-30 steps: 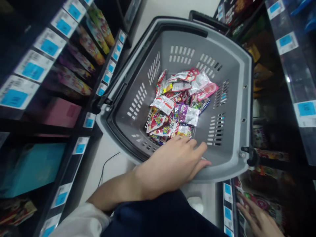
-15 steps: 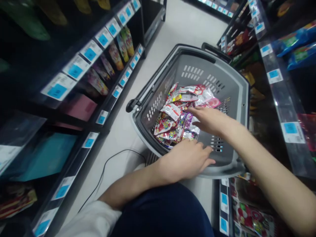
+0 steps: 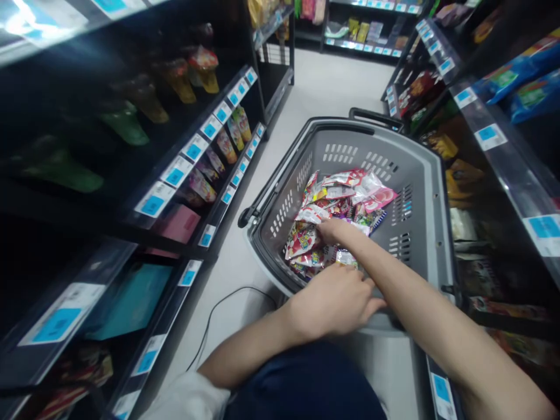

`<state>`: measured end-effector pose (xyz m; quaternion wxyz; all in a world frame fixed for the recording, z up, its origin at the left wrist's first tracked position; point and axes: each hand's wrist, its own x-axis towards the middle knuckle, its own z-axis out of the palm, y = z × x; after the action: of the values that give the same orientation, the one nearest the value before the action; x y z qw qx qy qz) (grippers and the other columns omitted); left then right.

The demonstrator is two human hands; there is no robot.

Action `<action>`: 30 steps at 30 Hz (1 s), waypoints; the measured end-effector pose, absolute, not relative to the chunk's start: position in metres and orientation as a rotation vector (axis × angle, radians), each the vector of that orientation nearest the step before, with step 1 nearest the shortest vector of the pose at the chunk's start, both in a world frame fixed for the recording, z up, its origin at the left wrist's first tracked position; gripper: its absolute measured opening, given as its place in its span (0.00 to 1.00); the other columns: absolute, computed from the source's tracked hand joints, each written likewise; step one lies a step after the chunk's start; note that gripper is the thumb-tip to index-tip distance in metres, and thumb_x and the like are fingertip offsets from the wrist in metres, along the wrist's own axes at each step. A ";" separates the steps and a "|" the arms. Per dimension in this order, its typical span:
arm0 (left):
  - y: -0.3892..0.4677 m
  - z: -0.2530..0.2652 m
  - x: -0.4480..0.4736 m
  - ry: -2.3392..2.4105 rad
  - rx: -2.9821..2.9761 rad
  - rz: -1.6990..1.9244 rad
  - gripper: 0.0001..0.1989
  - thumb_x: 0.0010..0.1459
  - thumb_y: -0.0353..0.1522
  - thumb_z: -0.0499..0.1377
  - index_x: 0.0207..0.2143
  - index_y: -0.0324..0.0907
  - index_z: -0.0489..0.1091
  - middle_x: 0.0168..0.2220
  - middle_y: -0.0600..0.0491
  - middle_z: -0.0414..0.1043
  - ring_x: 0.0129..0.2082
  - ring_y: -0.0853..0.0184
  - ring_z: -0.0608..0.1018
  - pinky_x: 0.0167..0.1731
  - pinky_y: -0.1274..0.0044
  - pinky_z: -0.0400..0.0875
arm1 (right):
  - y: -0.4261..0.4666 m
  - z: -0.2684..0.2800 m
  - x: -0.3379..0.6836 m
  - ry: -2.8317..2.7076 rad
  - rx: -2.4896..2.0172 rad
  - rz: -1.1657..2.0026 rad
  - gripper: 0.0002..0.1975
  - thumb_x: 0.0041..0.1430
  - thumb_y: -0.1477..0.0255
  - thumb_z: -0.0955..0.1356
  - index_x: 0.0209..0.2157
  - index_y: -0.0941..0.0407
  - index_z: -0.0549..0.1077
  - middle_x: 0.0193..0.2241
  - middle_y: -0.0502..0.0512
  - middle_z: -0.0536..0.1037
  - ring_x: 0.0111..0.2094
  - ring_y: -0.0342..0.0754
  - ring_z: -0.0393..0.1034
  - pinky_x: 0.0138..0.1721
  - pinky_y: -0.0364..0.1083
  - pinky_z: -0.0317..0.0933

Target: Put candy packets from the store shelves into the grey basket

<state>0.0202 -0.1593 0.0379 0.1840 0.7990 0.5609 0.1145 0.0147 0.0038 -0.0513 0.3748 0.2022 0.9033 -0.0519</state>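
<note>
A grey shopping basket (image 3: pixel 433 221) with slotted walls stands on the floor before me. Several shiny snack packets (image 3: pixel 301 239), red, white, pink and purple, lie heaped in it. My left hand (image 3: pixel 336 297) is closed over the near rim, its thumb pointing right and its fingertips partly hidden. Deep inside the basket, my right hand (image 3: pixel 335 230) reaches down among the packets and touches them beside a white-and-red packet (image 3: pixel 312 213). Its fingertips are hidden there, so a grip on any packet cannot be made out.
Shelves with price tags (image 3: pixel 175 175) run along the left, holding hanging bags and a teal box (image 3: pixel 135 303). More shelves (image 3: pixel 494 137) with bagged snacks stand close on the right. A black cable (image 3: pixel 214 309) trails across the floor. Another shelf crosses the aisle's far end.
My right hand has moved left and down into the packets. My left hand stays at the near rim. The view has tilted up, showing more of the far aisle.
</note>
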 end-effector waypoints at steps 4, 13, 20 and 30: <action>-0.160 0.038 0.021 1.553 2.279 0.272 0.23 0.71 0.42 0.47 0.42 0.35 0.75 0.38 0.44 0.80 0.38 0.57 0.82 0.40 0.66 0.75 | 0.000 -0.049 0.012 2.337 0.518 -0.160 0.18 0.65 0.77 0.64 0.53 0.67 0.75 0.52 0.72 0.76 0.53 0.59 0.73 0.52 0.51 0.69; -0.163 0.038 0.025 1.567 2.268 0.243 0.24 0.71 0.43 0.45 0.45 0.35 0.74 0.38 0.44 0.80 0.38 0.56 0.82 0.38 0.65 0.76 | -0.006 -0.045 0.015 2.361 0.514 -0.205 0.18 0.62 0.78 0.66 0.51 0.67 0.77 0.49 0.72 0.78 0.53 0.59 0.74 0.53 0.50 0.68; -0.163 0.038 0.025 1.558 2.255 0.269 0.23 0.71 0.42 0.46 0.44 0.35 0.75 0.38 0.43 0.80 0.38 0.56 0.82 0.38 0.66 0.76 | -0.006 -0.045 0.015 2.362 0.517 -0.213 0.17 0.62 0.76 0.67 0.51 0.67 0.77 0.49 0.73 0.78 0.52 0.61 0.74 0.52 0.52 0.69; -0.162 0.037 0.024 1.524 2.262 0.289 0.23 0.71 0.41 0.47 0.40 0.37 0.77 0.39 0.44 0.80 0.39 0.57 0.82 0.41 0.67 0.75 | -0.003 -0.054 0.014 2.356 0.537 -0.203 0.19 0.62 0.73 0.68 0.52 0.67 0.76 0.49 0.73 0.78 0.52 0.60 0.75 0.50 0.50 0.70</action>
<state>0.0241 -0.1620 0.0366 0.1980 0.8084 0.5445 0.1034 0.0139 -0.0033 -0.0535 0.3508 0.2073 0.9098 -0.0784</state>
